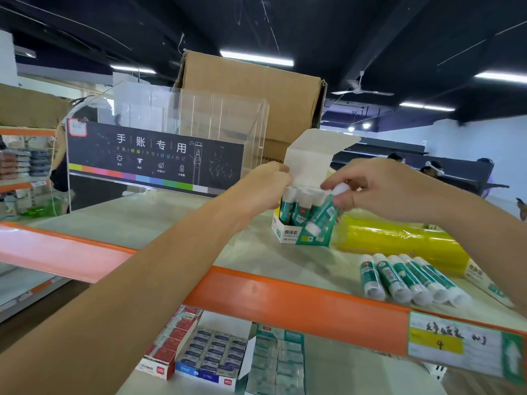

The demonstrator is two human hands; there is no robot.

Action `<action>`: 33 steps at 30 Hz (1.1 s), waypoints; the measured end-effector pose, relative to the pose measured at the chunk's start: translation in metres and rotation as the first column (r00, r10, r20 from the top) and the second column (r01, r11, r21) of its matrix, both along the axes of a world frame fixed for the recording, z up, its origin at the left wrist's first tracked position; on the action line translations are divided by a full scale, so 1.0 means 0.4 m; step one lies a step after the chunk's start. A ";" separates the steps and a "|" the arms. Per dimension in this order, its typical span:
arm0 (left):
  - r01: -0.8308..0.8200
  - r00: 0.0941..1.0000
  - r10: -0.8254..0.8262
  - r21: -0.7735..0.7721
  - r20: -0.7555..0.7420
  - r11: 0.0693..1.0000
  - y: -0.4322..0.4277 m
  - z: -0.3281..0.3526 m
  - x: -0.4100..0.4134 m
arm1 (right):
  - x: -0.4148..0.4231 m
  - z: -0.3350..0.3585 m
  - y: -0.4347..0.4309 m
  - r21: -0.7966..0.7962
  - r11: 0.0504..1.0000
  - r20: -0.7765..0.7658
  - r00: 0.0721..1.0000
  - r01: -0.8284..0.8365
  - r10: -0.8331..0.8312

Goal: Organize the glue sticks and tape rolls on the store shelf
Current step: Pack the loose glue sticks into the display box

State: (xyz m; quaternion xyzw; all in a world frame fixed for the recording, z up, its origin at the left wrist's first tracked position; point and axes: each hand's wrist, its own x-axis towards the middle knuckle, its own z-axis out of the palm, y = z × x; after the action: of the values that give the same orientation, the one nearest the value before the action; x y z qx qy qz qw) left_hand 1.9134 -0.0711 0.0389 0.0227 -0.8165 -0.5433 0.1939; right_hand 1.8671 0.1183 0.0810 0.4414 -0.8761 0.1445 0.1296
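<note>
A small green-and-white glue stick box [296, 233] stands on the top shelf [159, 223] with its white lid flap raised. My left hand [265, 185] grips the box's left side near the flap. My right hand [379, 188] pinches a teal-and-white glue stick [322, 216] that leans tilted at the box's front right corner. Other sticks stand upright inside the box. Several loose glue sticks [410, 279] lie side by side near the shelf's front edge on the right. A yellow shrink-wrapped pack of tape rolls [399, 242] lies behind them.
A clear acrylic display stand [154, 155] with a dark banner and a cardboard carton [256, 92] stand at the back of the shelf. The orange shelf rail [285, 299] carries a handwritten price tag [453, 343]. Eraser boxes [211, 354] fill the shelf below. People stand far right.
</note>
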 end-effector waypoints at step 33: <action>-0.009 1.000 0.009 -0.017 0.003 1.000 -0.007 -0.009 -0.018 | -0.042 -0.056 -0.119 0.070 0.995 -0.145 0.986 -0.074 0.083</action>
State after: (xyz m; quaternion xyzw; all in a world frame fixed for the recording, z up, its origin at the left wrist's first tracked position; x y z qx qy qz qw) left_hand 1.9063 -0.0740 0.0353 0.0253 -0.8212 -0.5355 0.1953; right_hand 1.8502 0.0707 0.0586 0.4889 -0.8502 0.0883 0.1741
